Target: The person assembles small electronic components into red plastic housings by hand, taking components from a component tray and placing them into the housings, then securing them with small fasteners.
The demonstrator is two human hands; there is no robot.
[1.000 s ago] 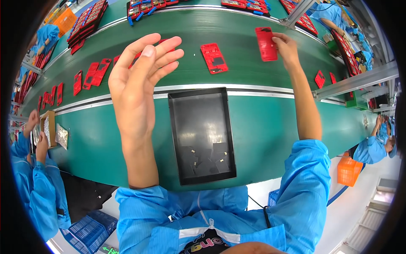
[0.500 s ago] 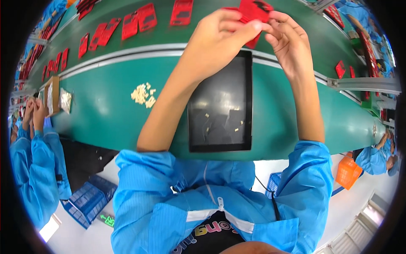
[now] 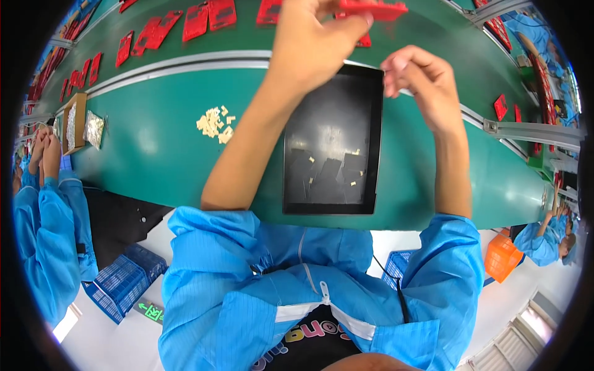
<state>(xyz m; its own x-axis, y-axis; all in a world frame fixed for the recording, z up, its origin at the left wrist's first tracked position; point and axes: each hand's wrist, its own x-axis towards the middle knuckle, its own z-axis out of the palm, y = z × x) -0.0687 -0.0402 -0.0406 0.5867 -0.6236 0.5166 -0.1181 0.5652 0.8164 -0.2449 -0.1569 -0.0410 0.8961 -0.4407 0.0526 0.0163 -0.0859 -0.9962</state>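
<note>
At the top of the view, my left hand (image 3: 315,46) is closed on a flat red plastic panel (image 3: 380,10), seen nearly edge-on. Another red panel (image 3: 364,41) lies on the belt just below it. My right hand (image 3: 427,83) hovers apart from the panel, beside the far right corner of a black tray (image 3: 378,142). Its thumb and fingers are pinched together; whatever is between them is too small to make out. Inside the tray are several dark flat pieces (image 3: 328,173) and a few small cream bits (image 3: 353,183).
A pile of small cream pieces (image 3: 212,121) sits on the green table left of my left forearm. Several red panels (image 3: 195,22) line the green belt beyond a metal rail (image 3: 185,63). A cardboard box (image 3: 75,123) and clear bag (image 3: 94,128) stand far left, near a co-worker's hands (image 3: 46,148).
My right hand has come off the red panel and moved down toward the tray. My left hand has kept the panel and tipped it nearly edge-on. The tray appears slightly farther right.
</note>
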